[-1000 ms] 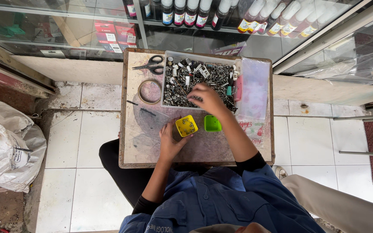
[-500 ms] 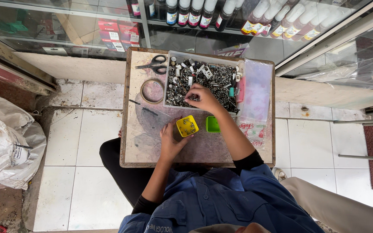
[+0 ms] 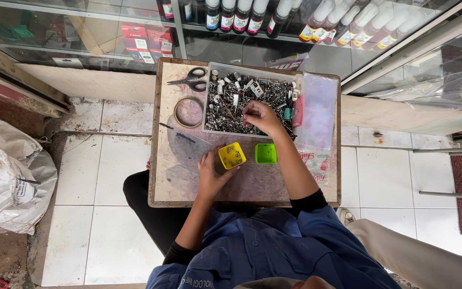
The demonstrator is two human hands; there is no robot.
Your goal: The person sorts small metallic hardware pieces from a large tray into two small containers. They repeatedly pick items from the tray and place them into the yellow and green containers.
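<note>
While left hand (image 3: 212, 172) grips yellow cup (image 3: 231, 156), right hand (image 3: 260, 116) pinches parts in tray (image 3: 208, 101).

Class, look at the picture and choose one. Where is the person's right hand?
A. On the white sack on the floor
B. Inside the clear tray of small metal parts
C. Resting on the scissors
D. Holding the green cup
B: the right hand reaches into the clear tray of small metal parts, while the left hand touches the yellow cup.
</note>
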